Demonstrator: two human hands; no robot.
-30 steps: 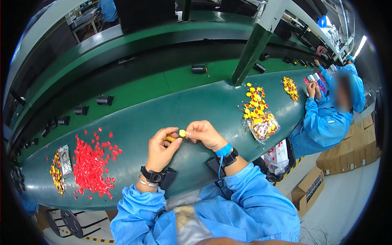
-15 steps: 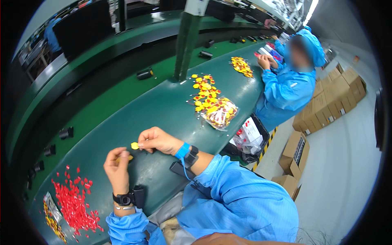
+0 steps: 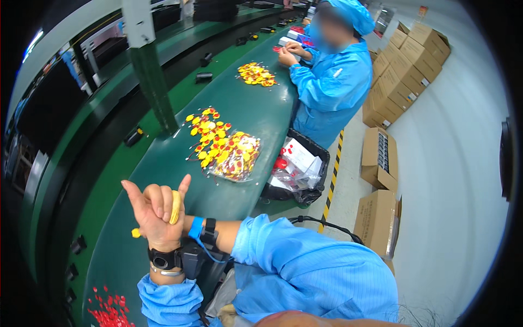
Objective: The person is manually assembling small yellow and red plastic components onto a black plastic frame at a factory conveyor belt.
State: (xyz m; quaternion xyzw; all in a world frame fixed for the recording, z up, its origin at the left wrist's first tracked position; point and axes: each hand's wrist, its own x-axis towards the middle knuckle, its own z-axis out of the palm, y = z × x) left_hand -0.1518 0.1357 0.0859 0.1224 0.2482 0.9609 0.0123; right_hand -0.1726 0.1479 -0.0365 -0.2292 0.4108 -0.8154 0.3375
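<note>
My left hand (image 3: 155,212) is raised over the green work surface, palm toward me. Its middle fingers curl around a small stack of yellow discs (image 3: 175,207), while the thumb and little finger stick out. Behind it, my right hand (image 3: 188,223) is mostly hidden, fingers out of sight. A single yellow piece (image 3: 136,232) shows just past the left hand's edge; what holds it is hidden. Farther along lies a pile of yellow and red pieces with thin leads (image 3: 210,136), next to a clear bag of the same (image 3: 238,158). Small red pieces (image 3: 111,310) are scattered nearest me.
A green post (image 3: 150,87) rises at the surface's far edge. A co-worker in blue (image 3: 332,82) handles red pieces beyond another yellow pile (image 3: 257,74). A black-lined bin (image 3: 313,188) stands at the right edge, with cardboard boxes (image 3: 376,218) on the floor.
My view has swung to the right. My left hand has turned palm toward me, and my right hand has passed behind it.
</note>
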